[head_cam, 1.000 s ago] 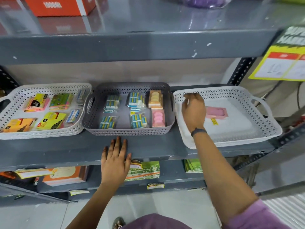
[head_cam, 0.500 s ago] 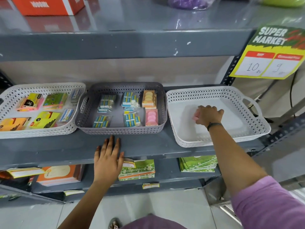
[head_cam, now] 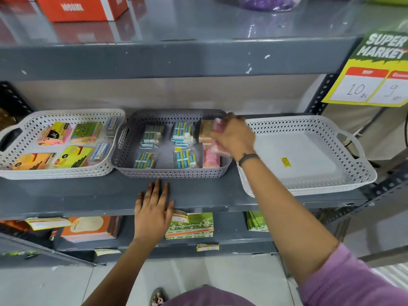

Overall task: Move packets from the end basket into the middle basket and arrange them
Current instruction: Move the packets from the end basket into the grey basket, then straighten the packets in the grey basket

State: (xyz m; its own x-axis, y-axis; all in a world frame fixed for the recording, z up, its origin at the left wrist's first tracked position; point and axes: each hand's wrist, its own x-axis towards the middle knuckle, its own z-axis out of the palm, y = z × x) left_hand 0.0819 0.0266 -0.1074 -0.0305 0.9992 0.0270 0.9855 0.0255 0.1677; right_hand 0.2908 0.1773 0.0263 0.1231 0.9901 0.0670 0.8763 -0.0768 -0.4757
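one pink packet (head_cam: pixel 217 149) in right grip (head_cam: pixel 234 138), three baskets

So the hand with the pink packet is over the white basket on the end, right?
Not quite. The head view shows the right hand holding the pink packet over the grey middle basket, not the white end basket.

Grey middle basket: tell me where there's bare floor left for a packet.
Grey basket: bare strip down the middle between the left blue packets and centre ones. Right column is crowded under the right hand. The right white basket holds only a yellow sticker.
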